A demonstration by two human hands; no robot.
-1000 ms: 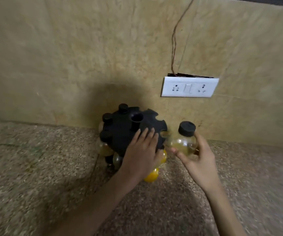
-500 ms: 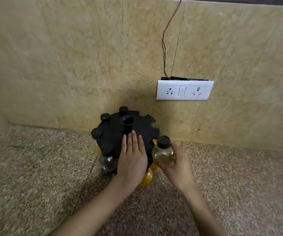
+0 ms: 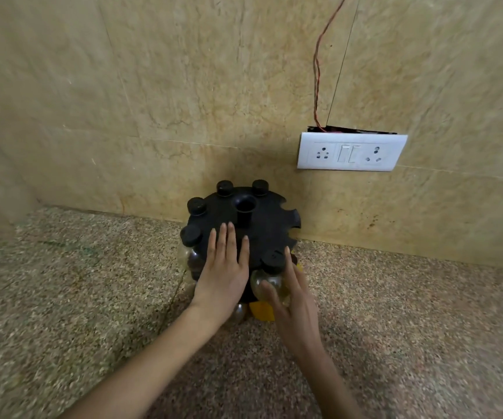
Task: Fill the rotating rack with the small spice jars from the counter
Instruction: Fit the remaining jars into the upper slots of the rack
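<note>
A black round rotating rack point(image 3: 262, 219) stands on the speckled counter against the tiled wall. Several black-capped jars hang in its top slots at the back and left; one cap point(image 3: 196, 205) sits at the left rim. My left hand point(image 3: 224, 273) lies flat on the rack's top, fingers spread. My right hand point(image 3: 292, 300) wraps a small clear jar with a black cap point(image 3: 269, 276), which sits in a slot at the rack's front right edge. Yellow jars point(image 3: 262, 311) show in the lower tier under my hands. Empty notches remain visible on the rack's right rim.
A white switch and socket plate point(image 3: 351, 151) is fixed on the wall to the upper right, with a red wire point(image 3: 316, 71) running up from it. Speckled granite counter point(image 3: 410, 328) spreads to both sides. A wall corner closes the far left.
My right hand has brought the clear jar in from the right and set it into a front slot of the rack. The rack has turned under my left hand, and my view moved closer.
</note>
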